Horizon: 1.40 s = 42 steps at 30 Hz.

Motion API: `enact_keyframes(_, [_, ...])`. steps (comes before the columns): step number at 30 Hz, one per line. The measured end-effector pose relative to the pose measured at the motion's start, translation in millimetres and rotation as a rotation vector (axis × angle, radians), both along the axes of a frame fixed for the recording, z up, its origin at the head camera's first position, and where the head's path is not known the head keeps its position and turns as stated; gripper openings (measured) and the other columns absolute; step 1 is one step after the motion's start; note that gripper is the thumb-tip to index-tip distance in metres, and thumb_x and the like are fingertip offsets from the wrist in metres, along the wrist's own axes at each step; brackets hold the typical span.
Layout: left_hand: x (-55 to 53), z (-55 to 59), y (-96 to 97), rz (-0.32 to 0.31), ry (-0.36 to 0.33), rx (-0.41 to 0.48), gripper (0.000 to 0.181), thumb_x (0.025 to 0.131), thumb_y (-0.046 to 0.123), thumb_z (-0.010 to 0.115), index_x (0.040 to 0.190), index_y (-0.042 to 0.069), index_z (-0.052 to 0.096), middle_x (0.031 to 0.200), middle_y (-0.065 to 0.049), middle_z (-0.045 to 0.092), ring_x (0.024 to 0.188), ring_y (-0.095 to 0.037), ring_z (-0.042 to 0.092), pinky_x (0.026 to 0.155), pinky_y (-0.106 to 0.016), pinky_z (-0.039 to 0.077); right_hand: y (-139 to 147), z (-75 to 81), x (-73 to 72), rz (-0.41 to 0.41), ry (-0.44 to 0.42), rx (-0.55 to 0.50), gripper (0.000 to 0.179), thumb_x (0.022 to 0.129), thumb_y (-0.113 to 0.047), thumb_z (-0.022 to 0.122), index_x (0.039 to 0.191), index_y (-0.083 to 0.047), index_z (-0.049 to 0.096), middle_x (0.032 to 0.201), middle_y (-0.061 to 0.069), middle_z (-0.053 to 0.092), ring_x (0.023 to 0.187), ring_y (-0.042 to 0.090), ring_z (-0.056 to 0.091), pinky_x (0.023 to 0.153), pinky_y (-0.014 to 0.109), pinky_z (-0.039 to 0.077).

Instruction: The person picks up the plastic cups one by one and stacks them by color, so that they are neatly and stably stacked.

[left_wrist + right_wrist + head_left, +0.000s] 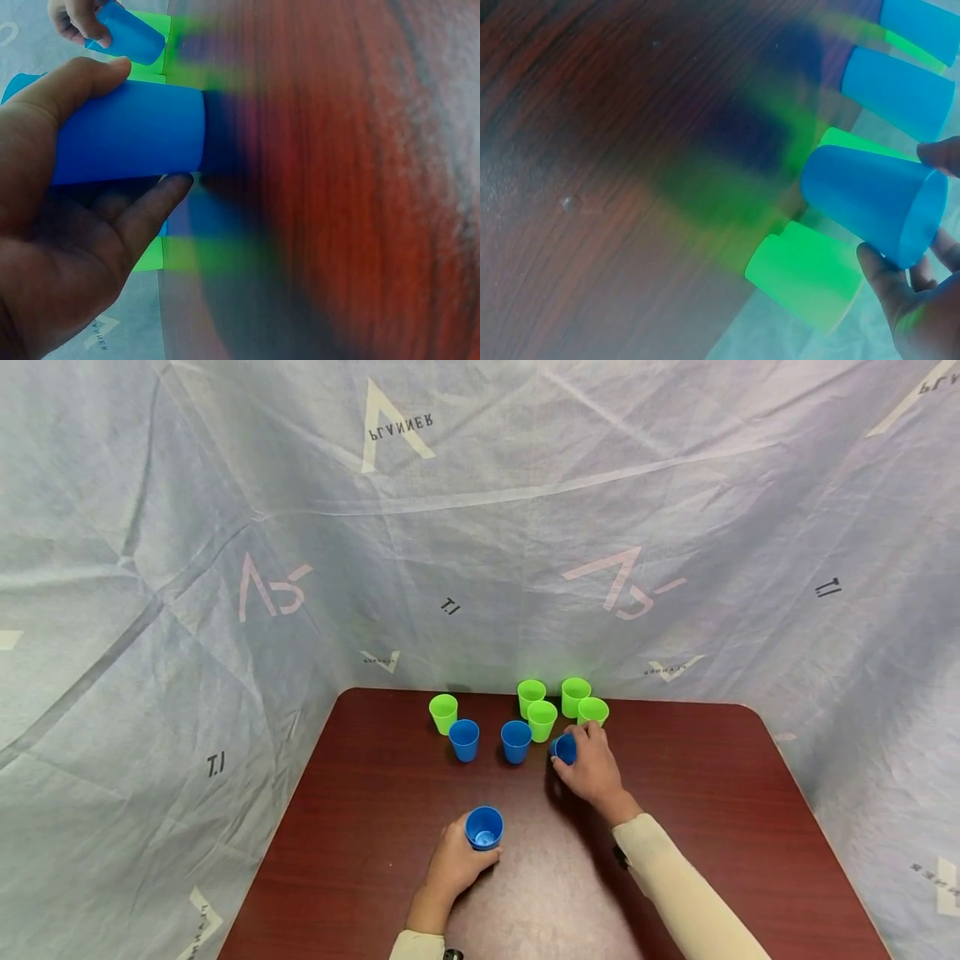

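Head camera looked forward and down from above.
Wrist cameras faced blue cups (pixel 135 135) closely, side-on; both showed the right hand (pixel 930 319).

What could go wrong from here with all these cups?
First, the person's right grip holds a tilted blue cup close to a green cup, so a slight slip might tip that one over.

Second, a rear green cup stands near the table's far edge; a bump could push it into the hanging cloth.

Third, the left grip holds another blue cup, so both hands may be too busy to catch anything rolling.
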<state>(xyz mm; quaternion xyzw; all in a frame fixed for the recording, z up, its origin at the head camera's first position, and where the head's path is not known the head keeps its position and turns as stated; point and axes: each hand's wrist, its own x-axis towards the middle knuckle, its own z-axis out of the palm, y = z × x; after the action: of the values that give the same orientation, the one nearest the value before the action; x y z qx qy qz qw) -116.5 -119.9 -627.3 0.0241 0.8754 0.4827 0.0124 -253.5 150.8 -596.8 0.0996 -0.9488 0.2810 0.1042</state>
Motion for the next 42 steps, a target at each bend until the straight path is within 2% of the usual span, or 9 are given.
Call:
enact_keyframes(7, [1.0,-1.7,0.6,0.001,0.021,-0.002,0.065,0.075,0.017,0.095,0.13,-0.001,0.066,0.122,-0.019,0.076,0.114,-0.035,0.073,0.097,-0.058,0.058,-1.2,2.1,4.6,0.013,0.041,-0.021,0.055,0.089,-0.032,0.08,0.136,-0.008,0.064,0.126,0.018,0.047,0.116,0.036,0.051,0.087,0.057,0.059])
enact_keyframes(11, [1.4,-3.0,0.2,0.004,0.018,-0.002,0.065,0.075,0.018,0.095,0.13,-0.001,0.066,0.122,-0.018,0.076,0.114,-0.036,0.073,0.097,-0.058,0.058,-4.1,2.3,7.3,0.039,0.103,-0.045,0.052,0.087,-0.03,0.082,0.133,-0.01,0.068,0.12,0.017,0.046,0.111,0.034,0.049,0.084,0.053,0.057])
enact_keyframes(15, [1.7,-4.8,-0.7,0.024,0.009,-0.013,0.064,0.075,0.02,0.095,0.13,0.0,0.066,0.122,-0.017,0.076,0.114,-0.035,0.073,0.097,-0.058,0.058,-9.9,5.5,9.9,0.097,0.168,-0.136,0.05,0.084,-0.026,0.085,0.128,-0.008,0.071,0.117,0.018,0.047,0.107,0.034,0.049,0.082,0.052,0.055])
enact_keyframes(19, [1.5,-5.9,-0.9,0.027,0.023,-0.032,0.064,0.075,0.02,0.095,0.129,0.001,0.067,0.121,-0.017,0.076,0.113,-0.034,0.073,0.097,-0.057,0.059,-14.6,8.9,10.3,0.111,0.205,-0.193,0.05,0.085,-0.025,0.085,0.129,-0.004,0.071,0.12,0.018,0.049,0.106,0.034,0.053,0.085,0.052,0.056])
enact_keyframes(25, [1.6,-4.4,-0.1,0.015,0.041,-0.028,0.063,0.074,0.018,0.095,0.128,0.002,0.067,0.119,-0.017,0.077,0.111,-0.033,0.074,0.096,-0.056,0.059,-16.0,12.6,12.0,0.108,0.187,-0.209,0.049,0.089,-0.023,0.08,0.132,-0.002,0.07,0.125,0.016,0.054,0.103,0.031,0.06,0.089,0.052,0.058])
enact_keyframes(31, [1.8,-2.9,0.0,0.022,0.024,-0.014,0.062,0.075,0.017,0.094,0.129,0.002,0.067,0.121,-0.017,0.076,0.113,-0.033,0.073,0.098,-0.056,0.058,-16.7,16.7,15.5,0.127,0.177,-0.217,0.047,0.091,-0.021,0.076,0.133,-0.001,0.07,0.126,0.015,0.056,0.108,0.031,0.059,0.093,0.053,0.056])
enact_keyframes(38, [1.0,-3.1,0.4,0.02,0.032,-0.006,0.063,0.075,0.017,0.094,0.13,0.002,0.067,0.121,-0.017,0.076,0.113,-0.033,0.073,0.097,-0.056,0.058,-18.1,17.5,15.5,0.135,0.169,-0.274,0.043,0.095,-0.018,0.069,0.134,0.0,0.068,0.128,0.017,0.059,0.112,0.035,0.06,0.096,0.057,0.055])
enact_keyframes(42, [1.1,-2.8,1.1,0.017,0.042,-0.008,0.062,0.075,0.017,0.094,0.129,0.002,0.067,0.12,-0.016,0.076,0.113,-0.033,0.073,0.097,-0.056,0.058,-18.4,17.1,15.8,0.132,0.151,-0.297,0.041,0.098,-0.018,0.065,0.136,-0.002,0.067,0.129,0.017,0.061,0.111,0.034,0.061,0.095,0.056,0.055])
